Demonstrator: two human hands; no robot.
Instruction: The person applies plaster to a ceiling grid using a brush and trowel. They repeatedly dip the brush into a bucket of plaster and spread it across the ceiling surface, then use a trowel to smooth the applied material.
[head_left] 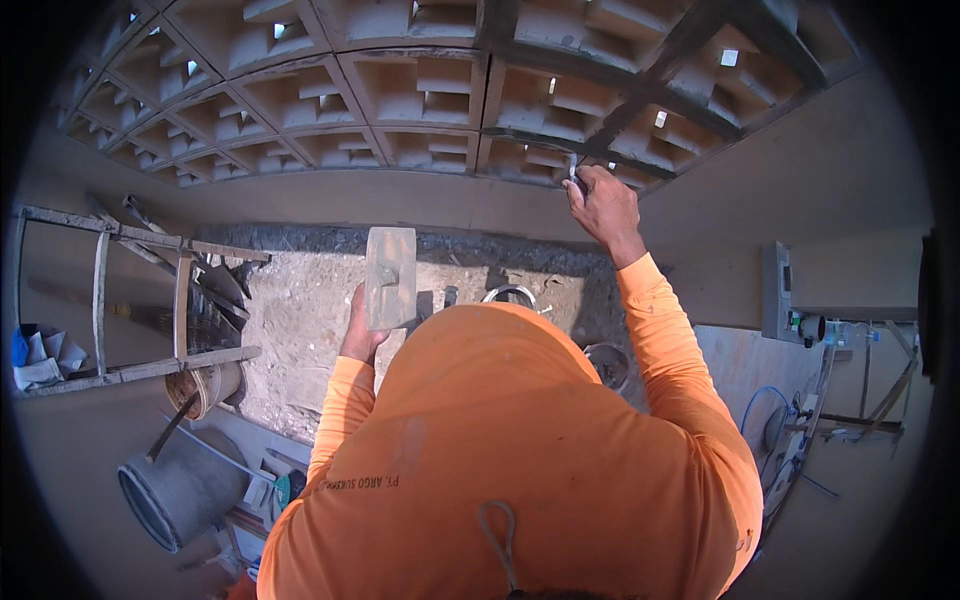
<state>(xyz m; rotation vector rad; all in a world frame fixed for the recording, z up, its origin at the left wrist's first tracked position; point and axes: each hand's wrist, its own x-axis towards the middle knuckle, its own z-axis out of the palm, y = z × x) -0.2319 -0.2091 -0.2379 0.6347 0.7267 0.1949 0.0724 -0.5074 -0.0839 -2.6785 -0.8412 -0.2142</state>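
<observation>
My left hand (361, 330) grips a flat rectangular board (391, 245) from beneath, its face turned up. A small grey dab of what looks like mortar (389, 276) lies near the middle of the board. My right hand (608, 210) is raised to the wall and pinches a small, pale, thin tool (573, 165); its exact kind is too small to make out. The tool's tip reaches the lower joint of the ventilation blocks (430, 108). Some joints at the upper right look darker than those at the left.
A wooden ladder-like frame (185, 300) stands at the left, with a bucket (205, 388) and a grey drum (185, 490) below it. Rubble-strewn ground (300, 300) lies under the wall. A grey box (775, 290) and a blue hose (765, 392) are at the right.
</observation>
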